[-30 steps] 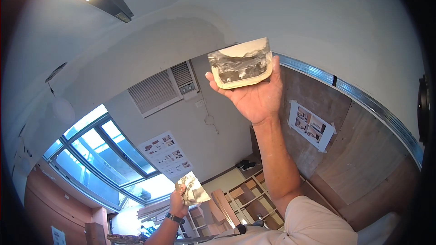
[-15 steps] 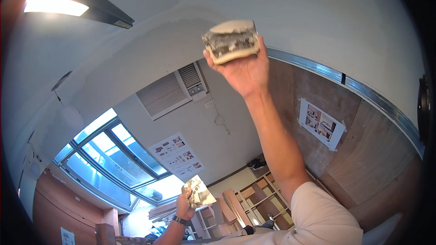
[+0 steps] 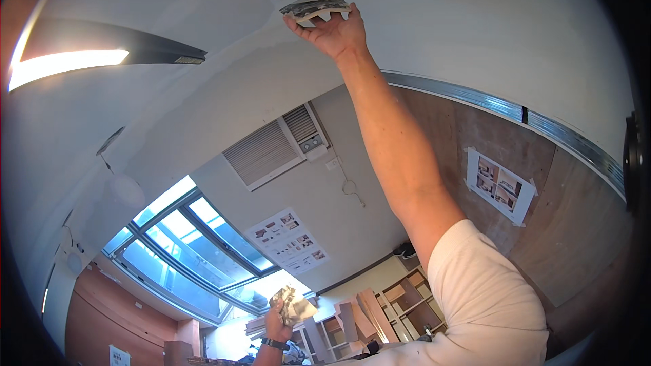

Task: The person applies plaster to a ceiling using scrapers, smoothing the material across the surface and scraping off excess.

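A sanding block (image 3: 316, 9), grey and caked with filler, lies pressed flat against the white ceiling (image 3: 441, 7), high in the view. The right hand (image 3: 332, 30) is clamped on it from below, fingers curled over its edges, arm stretched straight up. Far below, the left hand (image 3: 277, 317) is closed around a crumpled sheet (image 3: 296, 306) of grey paper. A lit lamp (image 3: 64, 64) hangs to the left; a wall air conditioner (image 3: 274, 146), posters (image 3: 288, 240) and a window (image 3: 190, 251) sit lower down.
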